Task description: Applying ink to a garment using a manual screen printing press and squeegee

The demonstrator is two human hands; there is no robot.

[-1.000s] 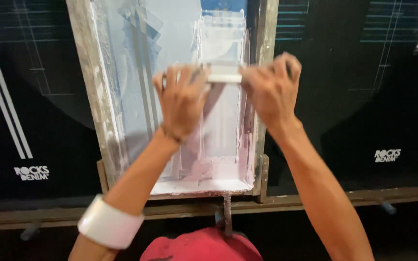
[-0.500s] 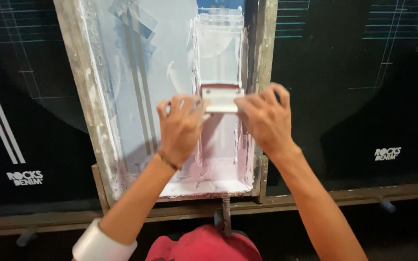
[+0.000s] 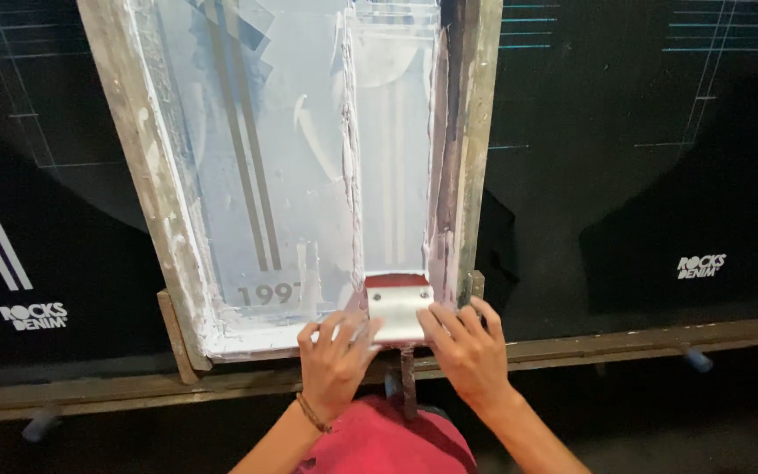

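Both of the person's hands grip a small squeegee (image 3: pixel 399 309), a pale metal handle with a red blade edge on its far side. The left hand (image 3: pixel 333 362) wraps its fingers over the handle's left end, and the right hand (image 3: pixel 467 348) closes over the right end, thumbs toward the middle. The squeegee rests at the near end of a printing screen (image 3: pixel 309 158), in a narrow strip along the screen's right side that is smeared with white ink. The screen's mesh is pale blue and shows a faint stripe pattern; its worn frame (image 3: pixel 146 189) is crusted with dried white ink. A thin cord bracelet (image 3: pixel 311 412) sits on the left wrist. Black fabric (image 3: pixel 642 175) with white printed marks lies on either side of the screen, on a long table with a metal rail (image 3: pixel 625 344) along its near edge. Below the hands, the person's red garment (image 3: pixel 388 443) shows.
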